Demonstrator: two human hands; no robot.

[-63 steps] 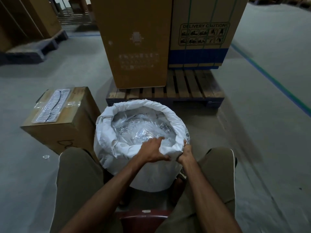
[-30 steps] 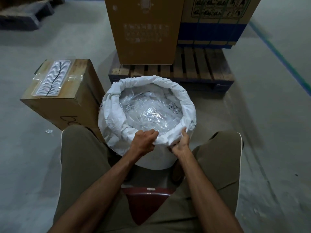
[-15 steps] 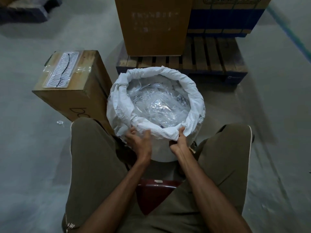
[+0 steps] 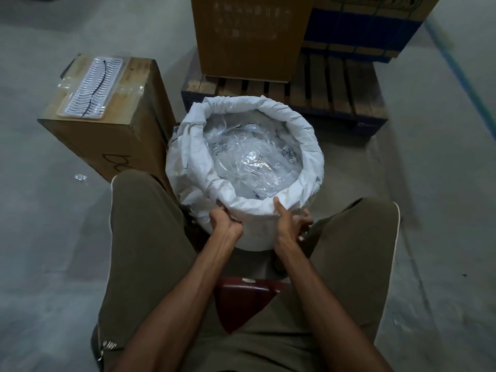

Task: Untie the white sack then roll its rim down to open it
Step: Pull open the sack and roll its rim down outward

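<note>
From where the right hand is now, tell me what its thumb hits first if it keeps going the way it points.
The right hand has its thumb pointing up and away, already on the sack's rolled rim. Past that, probably the clear plastic bags inside.

We're in a warehouse here: bare concrete floor (image 4: 429,183), big cardboard cartons (image 4: 249,36) stacked on a wooden pallet (image 4: 335,87), painted floor line (image 4: 461,73).

White sack (image 4: 268,232), brown box (image 4: 128,130), dark-red stool (image 4: 241,299).

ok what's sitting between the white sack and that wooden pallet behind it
Nothing that shows: in the head view the white sack's rolled rim covers the pallet's front edge, so any floor between them is hidden.
</note>
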